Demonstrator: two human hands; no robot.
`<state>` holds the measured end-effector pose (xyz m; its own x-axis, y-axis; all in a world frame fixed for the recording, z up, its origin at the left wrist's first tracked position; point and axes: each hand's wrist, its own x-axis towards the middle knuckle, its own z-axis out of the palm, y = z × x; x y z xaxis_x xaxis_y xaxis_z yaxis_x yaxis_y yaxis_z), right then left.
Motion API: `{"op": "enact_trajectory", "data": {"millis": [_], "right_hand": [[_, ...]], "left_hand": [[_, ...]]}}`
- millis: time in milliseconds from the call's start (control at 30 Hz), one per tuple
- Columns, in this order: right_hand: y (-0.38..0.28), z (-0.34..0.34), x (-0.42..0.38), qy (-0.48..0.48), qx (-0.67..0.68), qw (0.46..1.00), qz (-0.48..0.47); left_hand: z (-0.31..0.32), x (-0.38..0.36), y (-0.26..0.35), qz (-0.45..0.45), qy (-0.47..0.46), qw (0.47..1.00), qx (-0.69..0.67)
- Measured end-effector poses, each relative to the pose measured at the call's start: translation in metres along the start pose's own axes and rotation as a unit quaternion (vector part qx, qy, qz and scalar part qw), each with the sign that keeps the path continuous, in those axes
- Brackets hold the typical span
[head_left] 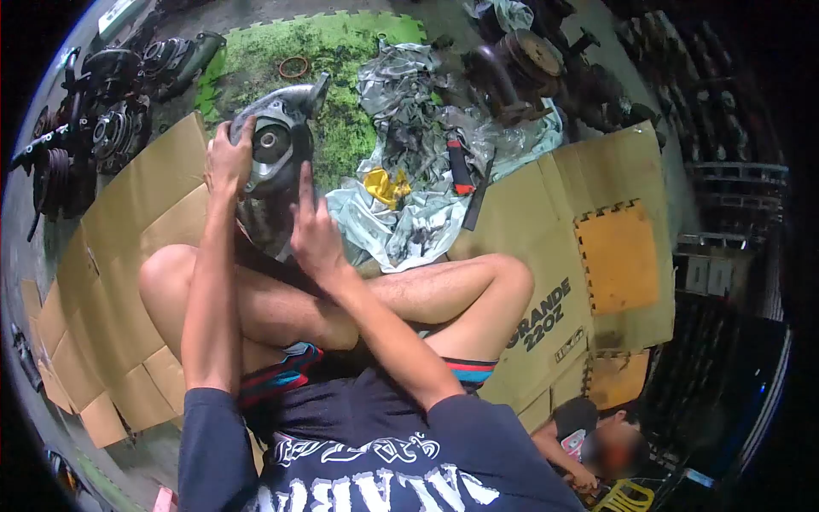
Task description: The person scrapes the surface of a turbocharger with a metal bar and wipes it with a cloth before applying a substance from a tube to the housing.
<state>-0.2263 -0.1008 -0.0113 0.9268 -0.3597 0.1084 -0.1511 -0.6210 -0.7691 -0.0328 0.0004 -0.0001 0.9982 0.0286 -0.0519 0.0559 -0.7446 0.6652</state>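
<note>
A grey metal housing (294, 104) with a snail-like curved outlet, resembling a turbocharger, sits in front of my crossed legs. Its round opening shows a central shaft or nut, surrounded by a pale flange. My left hand (229, 160) is closed on the housing's left rim, fingers over the edge. Beside the lower right edge is my right hand (317, 237), index finger stretched up along the housing's dark side. The other fingers are partly bent, and nothing shows in them. Whether that fingertip touches the metal is hard to tell.
A copper-coloured ring (293, 66) lies on the dirty green mat (341, 107). Right of it are grimy plastic bags (397, 94), a yellow cloth (386, 187) and a red-black tool (460, 166). Metal parts (119, 132) stand left. Another person (576, 435) sits lower right, near cardboard (546, 222).
</note>
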Motion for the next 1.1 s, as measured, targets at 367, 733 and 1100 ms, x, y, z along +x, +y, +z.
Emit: {"op": "enact_trajectory", "data": {"millis": [367,733,1100], "right_hand": [[0.014,-0.024,-0.031,-0.035,0.027,0.999,-0.013],[0.149,-0.161,0.073,0.005,-0.151,0.988,-0.035],[0.238,-0.222,0.027,0.059,-0.247,0.92,0.298]], "left_hand": [[0.002,0.003,-0.001,-0.008,-0.005,1.0,-0.002],[0.002,0.002,-0.006,-0.023,-0.008,1.0,-0.01],[-0.002,0.006,-0.007,0.003,-0.002,0.997,-0.072]]}}
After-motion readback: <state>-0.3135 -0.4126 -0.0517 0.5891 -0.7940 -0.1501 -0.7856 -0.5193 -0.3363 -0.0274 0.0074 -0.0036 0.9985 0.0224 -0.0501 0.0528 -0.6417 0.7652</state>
